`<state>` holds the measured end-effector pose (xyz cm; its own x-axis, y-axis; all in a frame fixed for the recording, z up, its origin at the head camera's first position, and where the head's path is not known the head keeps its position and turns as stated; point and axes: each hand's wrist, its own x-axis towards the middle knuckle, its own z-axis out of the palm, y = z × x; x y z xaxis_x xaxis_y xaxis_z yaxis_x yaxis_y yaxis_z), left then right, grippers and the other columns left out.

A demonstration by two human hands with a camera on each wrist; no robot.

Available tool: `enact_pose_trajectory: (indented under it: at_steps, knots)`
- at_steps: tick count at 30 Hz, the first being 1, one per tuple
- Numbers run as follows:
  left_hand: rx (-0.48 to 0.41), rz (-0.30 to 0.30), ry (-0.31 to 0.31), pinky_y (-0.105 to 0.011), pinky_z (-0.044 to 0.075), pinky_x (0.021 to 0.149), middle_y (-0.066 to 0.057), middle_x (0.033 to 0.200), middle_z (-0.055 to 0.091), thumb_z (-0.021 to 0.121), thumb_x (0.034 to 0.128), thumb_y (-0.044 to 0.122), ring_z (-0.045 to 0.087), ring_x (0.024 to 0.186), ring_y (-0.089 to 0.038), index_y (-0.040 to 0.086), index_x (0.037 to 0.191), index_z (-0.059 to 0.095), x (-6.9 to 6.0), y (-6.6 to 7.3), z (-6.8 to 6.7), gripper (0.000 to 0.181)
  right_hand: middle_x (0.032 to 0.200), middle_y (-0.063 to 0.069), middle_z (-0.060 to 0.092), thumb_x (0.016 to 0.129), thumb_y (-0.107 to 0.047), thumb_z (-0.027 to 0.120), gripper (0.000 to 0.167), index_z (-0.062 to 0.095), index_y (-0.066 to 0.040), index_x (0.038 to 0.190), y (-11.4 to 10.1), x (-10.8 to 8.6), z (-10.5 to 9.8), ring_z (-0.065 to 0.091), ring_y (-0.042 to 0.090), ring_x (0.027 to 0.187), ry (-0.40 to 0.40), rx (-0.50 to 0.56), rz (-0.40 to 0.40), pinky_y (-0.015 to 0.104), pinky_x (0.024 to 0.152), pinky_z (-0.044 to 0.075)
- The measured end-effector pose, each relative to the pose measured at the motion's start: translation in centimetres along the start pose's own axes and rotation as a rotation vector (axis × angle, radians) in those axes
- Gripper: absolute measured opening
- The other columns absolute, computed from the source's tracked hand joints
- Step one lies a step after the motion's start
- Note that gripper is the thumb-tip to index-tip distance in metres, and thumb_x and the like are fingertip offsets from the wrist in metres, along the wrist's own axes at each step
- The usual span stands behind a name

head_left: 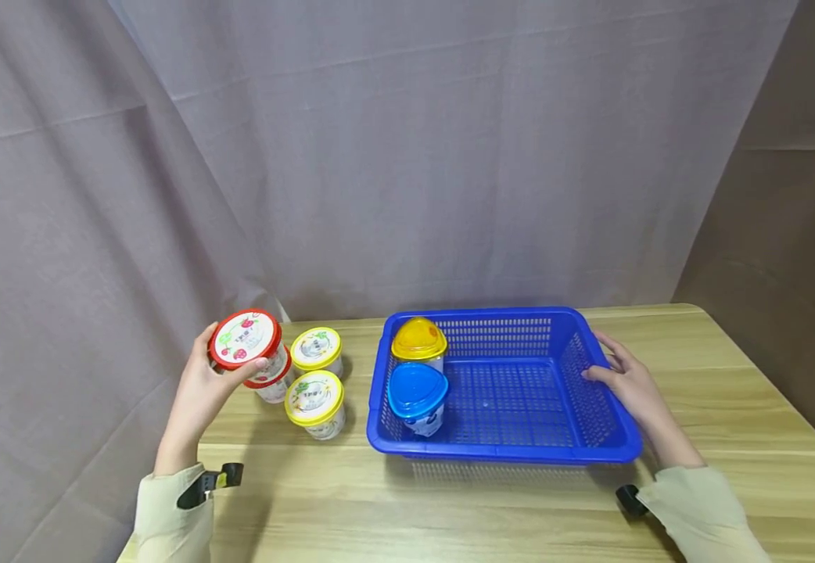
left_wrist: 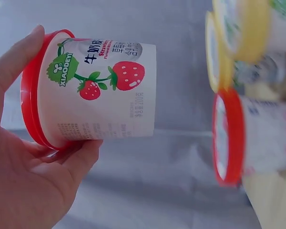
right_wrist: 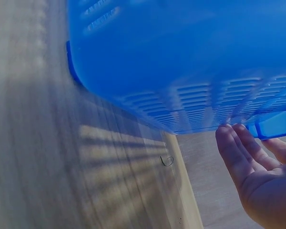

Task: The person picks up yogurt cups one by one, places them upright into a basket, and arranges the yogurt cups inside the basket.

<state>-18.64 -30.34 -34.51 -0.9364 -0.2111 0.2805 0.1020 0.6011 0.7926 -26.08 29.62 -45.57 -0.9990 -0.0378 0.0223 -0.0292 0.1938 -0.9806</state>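
My left hand (head_left: 206,383) grips a red-lidded cup (head_left: 245,339) by its lid, raised above the table. In the left wrist view the cup (left_wrist: 100,90) shows strawberries on a white side. Partly hidden below it is a second red-lidded cup (head_left: 277,389); beside that stand two yellow-lidded cups (head_left: 317,349), one nearer (head_left: 314,397). My right hand (head_left: 629,387) holds the right rim of a blue plastic basket (head_left: 499,452), thumb over the inner side and fingers outside. At the basket's left end are a yellow-lidded tub (head_left: 418,339) and a blue-lidded tub (head_left: 418,391).
The basket stands on a wood-grain table (head_left: 323,500). A grey curtain (head_left: 407,156) hangs behind the table's back edge, and a brown surface (head_left: 788,274) rises at the right. Straps with small black devices (head_left: 210,483) sit on the wrists.
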Motion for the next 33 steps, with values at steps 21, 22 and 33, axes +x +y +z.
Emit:
enact_pose_trajectory:
  at_steps: [21, 22, 33]
  knots:
    - [-0.138, 0.198, -0.152, -0.044, 0.038, 0.111, -0.01, 0.148, 0.045, 0.088, 0.0737, 0.05, 0.048, 0.128, -0.025, 0.014, 0.159, 0.025, 5.3, 11.7, 8.3, 0.112, 0.148, 0.034, 0.041, 0.096, -0.011, 0.063, 0.081, 0.015, -0.009, 0.162, -0.1, 0.2, 0.0, 0.07, 0.012, 0.084, -0.003, -0.005, -0.005, 0.04, 0.072, 0.061]
    - [-0.146, 0.213, -0.164, -0.043, 0.039, 0.111, -0.009, 0.147, 0.046, 0.088, 0.0738, 0.049, 0.049, 0.127, -0.024, 0.014, 0.158, 0.026, 5.4, 12.4, 9.0, 0.111, 0.148, 0.034, 0.041, 0.096, -0.011, 0.063, 0.081, 0.015, -0.009, 0.162, -0.1, 0.2, -0.1, 0.07, 0.012, 0.084, -0.001, -0.004, -0.004, 0.04, 0.072, 0.061]
    - [-0.191, 0.309, -0.256, -0.044, 0.046, 0.106, -0.007, 0.146, 0.047, 0.086, 0.0773, 0.043, 0.051, 0.124, -0.023, 0.015, 0.158, 0.027, 5.2, 17.7, 15.2, 0.104, 0.111, -0.012, 0.063, 0.094, -0.009, 0.065, 0.081, 0.018, -0.007, 0.161, -0.4, -0.2, -0.4, 0.07, 0.012, 0.082, -0.001, 0.041, -0.022, 0.037, 0.07, 0.061]
